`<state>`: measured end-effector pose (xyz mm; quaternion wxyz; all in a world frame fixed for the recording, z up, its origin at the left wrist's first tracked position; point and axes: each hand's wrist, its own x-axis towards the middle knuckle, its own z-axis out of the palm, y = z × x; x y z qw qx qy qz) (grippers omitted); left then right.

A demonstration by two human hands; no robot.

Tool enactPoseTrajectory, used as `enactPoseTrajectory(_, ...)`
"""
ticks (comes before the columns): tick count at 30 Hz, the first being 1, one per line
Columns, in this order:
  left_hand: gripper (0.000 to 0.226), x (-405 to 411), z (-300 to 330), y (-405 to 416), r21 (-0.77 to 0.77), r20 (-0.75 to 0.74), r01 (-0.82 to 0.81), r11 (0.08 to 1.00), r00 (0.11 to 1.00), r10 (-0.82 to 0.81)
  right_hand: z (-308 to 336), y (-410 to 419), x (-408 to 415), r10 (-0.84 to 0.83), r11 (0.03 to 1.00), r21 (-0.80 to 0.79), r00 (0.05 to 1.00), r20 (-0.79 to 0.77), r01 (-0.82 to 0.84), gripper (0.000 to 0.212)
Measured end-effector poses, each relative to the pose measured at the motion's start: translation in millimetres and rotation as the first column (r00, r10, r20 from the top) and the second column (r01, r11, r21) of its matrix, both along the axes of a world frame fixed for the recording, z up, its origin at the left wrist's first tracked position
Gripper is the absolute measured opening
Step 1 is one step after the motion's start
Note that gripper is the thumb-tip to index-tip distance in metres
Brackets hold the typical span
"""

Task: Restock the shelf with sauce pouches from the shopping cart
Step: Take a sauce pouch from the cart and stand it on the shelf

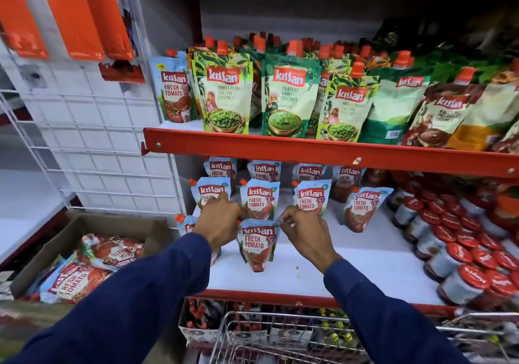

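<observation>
Red-edged shelving unit [323, 154] fills most of the view, w/ a white wire grid panel [92, 150] on its left side. Top shelf is packed w/ green chutney pouches [290, 96], orange caps up. Lower white shelf [373, 268] has red-lidded jars [460, 254] crowded at the right end & Fresh Tomato pouches in rows at left and centre, the back row [309, 171] half hidden under the red rail.

Cardboard box [92, 251] sits lower left, w/ more tomato pouches [92, 265] lying flat in it. Wire shopping cart [280, 338] is just below the shelf front, bottom centre.

Person in dark blue sleeves reaches in w/ both arms. Front sauce pouch [257, 247] stands upright near the shelf's front edge, ahead of the other rows. Right hand [304, 231] pinches its top right corner between fingertips. Left hand [220, 219] is at its top left corner, fingers curled down; can't tell if it's actually gripping, since the hand hides the spout.
</observation>
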<state>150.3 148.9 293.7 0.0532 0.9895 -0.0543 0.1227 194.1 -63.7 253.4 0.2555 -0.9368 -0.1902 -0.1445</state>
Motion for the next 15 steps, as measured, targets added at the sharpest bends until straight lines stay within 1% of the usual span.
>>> enactPoseTrajectory(2, 0.030, 22, -28, 17, 0.010, -0.081, -0.004, 1.000, 0.997, 0.004, -29, 19, 19, -0.007, 1.000, 0.001, 0.999, -0.034, 0.007, 0.003)
enactPoseTrajectory(4, 0.028, 18, -32, 18, 0.038, -0.107, -0.019, 0.999, 0.994, 0.023, -32, 17, 13, 0.002, 1.000, 0.004, 0.999, -0.052, -0.002, 0.002)
enactPoseTrajectory(9, 0.026, 22, -34, 19, 0.036, -0.074, -0.009, 0.999, 0.997, 0.012, -33, 17, 15, 0.011, 0.999, 0.048, 0.995, -0.100, -0.006, 0.004)
enactPoseTrajectory(15, 0.034, 25, -36, 23, 0.006, -0.178, -0.021, 1.000, 0.984, 0.022, -36, 17, 18, 0.021, 0.997, 0.083, 0.988, -0.152, -0.008, 0.007)
